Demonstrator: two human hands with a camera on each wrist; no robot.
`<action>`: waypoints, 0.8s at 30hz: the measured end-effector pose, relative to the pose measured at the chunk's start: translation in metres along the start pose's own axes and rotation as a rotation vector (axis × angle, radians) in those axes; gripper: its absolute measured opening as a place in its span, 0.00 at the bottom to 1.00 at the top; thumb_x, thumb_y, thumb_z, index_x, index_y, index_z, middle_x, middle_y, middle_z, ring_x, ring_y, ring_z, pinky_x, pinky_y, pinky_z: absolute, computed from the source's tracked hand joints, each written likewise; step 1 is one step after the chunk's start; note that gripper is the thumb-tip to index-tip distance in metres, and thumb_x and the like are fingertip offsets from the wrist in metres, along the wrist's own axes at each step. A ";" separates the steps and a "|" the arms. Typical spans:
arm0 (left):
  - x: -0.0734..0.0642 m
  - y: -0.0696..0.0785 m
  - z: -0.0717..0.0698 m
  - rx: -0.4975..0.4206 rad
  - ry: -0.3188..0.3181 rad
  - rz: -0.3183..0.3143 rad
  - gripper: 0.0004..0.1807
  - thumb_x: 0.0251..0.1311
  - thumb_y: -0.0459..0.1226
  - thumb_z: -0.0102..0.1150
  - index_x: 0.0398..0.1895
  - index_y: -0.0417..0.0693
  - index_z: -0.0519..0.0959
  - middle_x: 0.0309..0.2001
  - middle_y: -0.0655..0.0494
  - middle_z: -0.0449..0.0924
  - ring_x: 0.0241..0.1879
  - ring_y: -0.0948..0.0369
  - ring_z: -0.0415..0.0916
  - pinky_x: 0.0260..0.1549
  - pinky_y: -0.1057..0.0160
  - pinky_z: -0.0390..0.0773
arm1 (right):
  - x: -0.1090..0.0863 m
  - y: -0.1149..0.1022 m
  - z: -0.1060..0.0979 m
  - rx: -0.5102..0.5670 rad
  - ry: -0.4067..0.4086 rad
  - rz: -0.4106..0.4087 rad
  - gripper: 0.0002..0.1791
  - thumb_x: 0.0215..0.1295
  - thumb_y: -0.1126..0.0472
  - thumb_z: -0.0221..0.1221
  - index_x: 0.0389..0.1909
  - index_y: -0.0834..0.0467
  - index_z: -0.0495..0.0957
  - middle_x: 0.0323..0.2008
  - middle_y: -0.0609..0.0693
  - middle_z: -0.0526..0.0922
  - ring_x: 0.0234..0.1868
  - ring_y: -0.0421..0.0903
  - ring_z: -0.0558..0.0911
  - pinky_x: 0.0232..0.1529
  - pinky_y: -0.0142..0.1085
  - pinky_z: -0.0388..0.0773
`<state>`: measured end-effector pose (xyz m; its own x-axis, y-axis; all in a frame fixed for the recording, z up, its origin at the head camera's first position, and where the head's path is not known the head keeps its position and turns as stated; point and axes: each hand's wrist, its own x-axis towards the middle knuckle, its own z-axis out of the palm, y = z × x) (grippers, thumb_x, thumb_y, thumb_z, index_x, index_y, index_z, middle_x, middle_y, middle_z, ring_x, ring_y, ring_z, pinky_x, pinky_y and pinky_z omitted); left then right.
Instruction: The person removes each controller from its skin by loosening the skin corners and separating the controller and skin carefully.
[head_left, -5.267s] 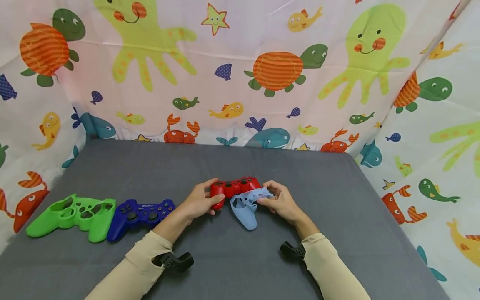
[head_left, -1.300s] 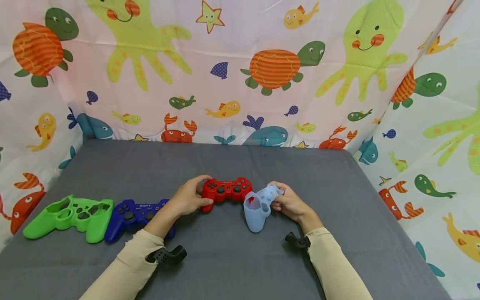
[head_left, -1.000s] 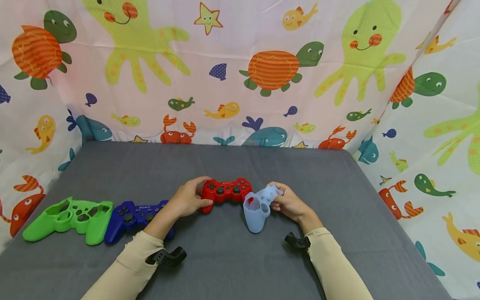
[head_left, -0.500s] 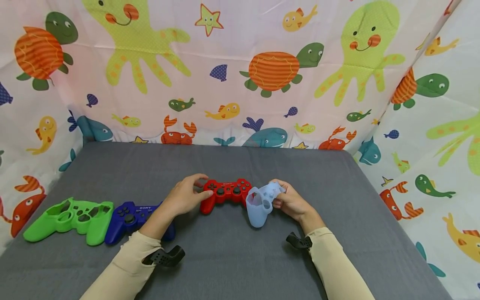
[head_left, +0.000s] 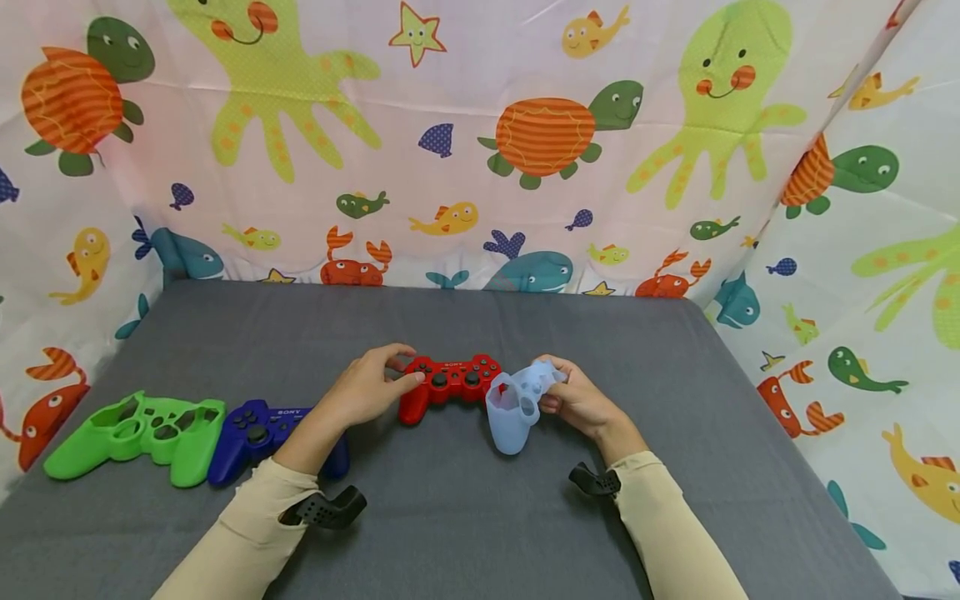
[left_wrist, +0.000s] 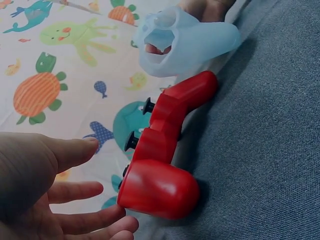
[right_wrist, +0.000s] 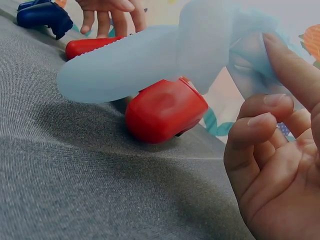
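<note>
A red game controller [head_left: 454, 380] lies face up on the grey cloth. Beside its left handle is my left hand [head_left: 365, 390], thumb and fingers spread. In the left wrist view, the fingers of that left hand [left_wrist: 47, 190] are relaxed near the red controller's handle [left_wrist: 160, 190], and one fingertip appears to touch it. My right hand [head_left: 588, 407] pinches a translucent light-blue controller cover [head_left: 510, 427] by one end. The cover's other handle hangs down at the red controller's right side. In the right wrist view, the cover [right_wrist: 125, 65] hides part of the red controller [right_wrist: 165, 112].
A bright green controller cover [head_left: 191, 450] lies at the left on the grey cloth [head_left: 465, 533]. Next to it is a blue controller [head_left: 232, 450], partly hidden by my left forearm. A curtain printed with sea animals [head_left: 543, 137] stands behind and at both sides.
Earlier my left hand gripped the red controller; now it has let go and drawn slightly left. The controller lies flatter, and the light-blue cover in my right hand has turned.
</note>
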<state>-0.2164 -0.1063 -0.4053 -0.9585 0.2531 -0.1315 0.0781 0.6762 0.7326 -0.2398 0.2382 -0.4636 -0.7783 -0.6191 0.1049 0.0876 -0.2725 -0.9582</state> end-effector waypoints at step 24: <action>-0.008 0.007 -0.003 -0.066 0.052 0.070 0.26 0.72 0.48 0.56 0.70 0.51 0.71 0.65 0.42 0.76 0.57 0.46 0.79 0.51 0.46 0.80 | 0.004 -0.013 0.016 0.011 -0.014 -0.033 0.07 0.73 0.63 0.58 0.44 0.48 0.81 0.24 0.37 0.75 0.21 0.34 0.67 0.27 0.26 0.67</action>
<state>-0.2093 -0.1050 -0.3972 -0.9642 0.2612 -0.0448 0.1290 0.6104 0.7815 -0.2348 0.2276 -0.4462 -0.7721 -0.6197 0.1405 0.0685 -0.3010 -0.9511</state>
